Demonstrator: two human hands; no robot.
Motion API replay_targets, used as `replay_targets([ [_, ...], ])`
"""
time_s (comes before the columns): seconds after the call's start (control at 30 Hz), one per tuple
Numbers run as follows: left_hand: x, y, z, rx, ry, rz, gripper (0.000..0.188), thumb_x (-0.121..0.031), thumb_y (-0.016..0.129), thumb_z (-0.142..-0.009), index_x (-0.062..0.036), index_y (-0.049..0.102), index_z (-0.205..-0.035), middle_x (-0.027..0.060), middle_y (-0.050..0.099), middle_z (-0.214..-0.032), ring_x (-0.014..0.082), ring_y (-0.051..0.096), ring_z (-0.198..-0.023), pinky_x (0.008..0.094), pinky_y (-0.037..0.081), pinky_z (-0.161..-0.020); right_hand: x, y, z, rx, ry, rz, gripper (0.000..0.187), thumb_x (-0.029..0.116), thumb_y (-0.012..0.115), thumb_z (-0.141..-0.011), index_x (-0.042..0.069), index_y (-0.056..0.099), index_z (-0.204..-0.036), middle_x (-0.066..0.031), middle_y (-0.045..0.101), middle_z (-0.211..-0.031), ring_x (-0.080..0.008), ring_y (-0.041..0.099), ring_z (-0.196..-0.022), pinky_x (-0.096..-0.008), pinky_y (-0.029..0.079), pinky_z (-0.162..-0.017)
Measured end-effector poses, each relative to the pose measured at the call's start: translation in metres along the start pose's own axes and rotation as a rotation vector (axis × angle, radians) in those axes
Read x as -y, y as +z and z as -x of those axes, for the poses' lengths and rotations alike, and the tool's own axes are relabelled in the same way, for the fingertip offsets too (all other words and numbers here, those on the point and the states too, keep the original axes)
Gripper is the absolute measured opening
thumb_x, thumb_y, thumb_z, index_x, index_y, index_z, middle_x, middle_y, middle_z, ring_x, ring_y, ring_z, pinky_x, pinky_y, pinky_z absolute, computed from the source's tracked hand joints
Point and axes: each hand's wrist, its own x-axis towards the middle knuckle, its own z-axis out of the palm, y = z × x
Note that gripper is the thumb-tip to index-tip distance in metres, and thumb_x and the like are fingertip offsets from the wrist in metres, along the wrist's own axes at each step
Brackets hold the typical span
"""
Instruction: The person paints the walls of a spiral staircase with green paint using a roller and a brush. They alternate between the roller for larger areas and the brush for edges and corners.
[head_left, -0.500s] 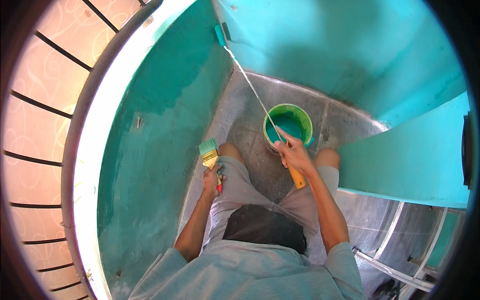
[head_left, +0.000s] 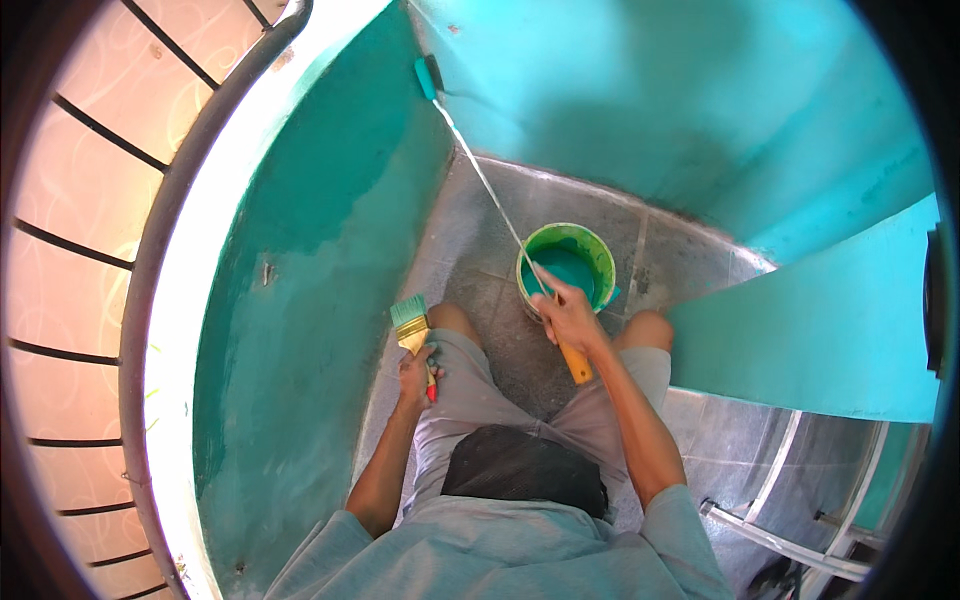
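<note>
Roller (head_left: 490, 188), its head (head_left: 425, 79) beyond the bucket (head_left: 602, 254), looks light and springy; best held by its handle (head_left: 576, 365), which the right grip (head_left: 568, 318) encloses just this side of the bucket. Left grip (head_left: 415, 380), left of the bucket, holds a brush (head_left: 411, 322).

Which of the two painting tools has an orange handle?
The long-stemmed roller in the right hand; the flat brush in the left hand has a pale yellow handle with a red end.

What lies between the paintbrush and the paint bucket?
In the head view, the left knee and grey floor tiles lie between the paintbrush and the paint bucket.
</note>
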Motion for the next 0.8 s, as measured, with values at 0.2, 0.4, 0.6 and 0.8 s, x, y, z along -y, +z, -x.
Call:
replay_targets([
  [0.2, -0.011, 0.000, 0.005, 0.013, 0.003, -0.006, 0.014, -0.014, 0.058, -0.082, -0.0063, 0.056, -0.093, 0.0000, 0.048, -0.070, 0.0077, 0.047, -0.050, 0.0238, 0.050, -0.046, 0.009, 0.001, -0.003, 0.013, 0.035, 0.014, 0.050, 0.014, 0.053, -0.089, 0.013, 0.038, -0.137, 0.0013, 0.043, -0.056, -0.0071, 0.043, -0.043, -0.0239, 0.038, -0.039],
  [0.4, -0.007, 0.001, 0.010, 0.009, 0.033, -0.054, 0.013, -0.014, 0.057, -0.082, -0.0060, 0.056, -0.093, 0.0000, 0.048, -0.070, 0.0079, 0.047, -0.050, 0.0236, 0.049, -0.046, -0.007, 0.002, 0.083, 0.185, 0.154, 0.113, 0.054, 0.023, 0.056, -0.087, 0.015, 0.036, -0.138, 0.0006, 0.044, -0.059, -0.0084, 0.046, -0.047, -0.0247, 0.042, -0.045],
  [0.6, -0.001, -0.005, 0.008, 0.018, 0.044, -0.042, 0.014, -0.016, 0.056, -0.083, -0.0062, 0.056, -0.094, -0.0004, 0.047, -0.070, 0.0076, 0.046, -0.050, 0.0236, 0.050, -0.048, 0.009, -0.014, 0.157, 0.348, 0.258, 0.217, 0.055, 0.023, 0.057, -0.087, 0.015, 0.036, -0.138, 0.0020, 0.043, -0.060, -0.0074, 0.046, -0.049, -0.0237, 0.041, -0.048],
  [0.8, -0.009, -0.003, 0.022, -0.064, -0.015, 0.039, 0.015, -0.017, 0.058, -0.082, -0.0065, 0.056, -0.092, 0.0004, 0.048, -0.072, 0.0078, 0.047, -0.053, 0.0243, 0.051, -0.048, 0.014, -0.034, 0.194, 0.391, 0.349, 0.167, 0.053, 0.018, 0.060, -0.086, 0.013, 0.041, -0.135, 0.0031, 0.043, -0.059, -0.0061, 0.046, -0.049, -0.0219, 0.040, -0.048],
])
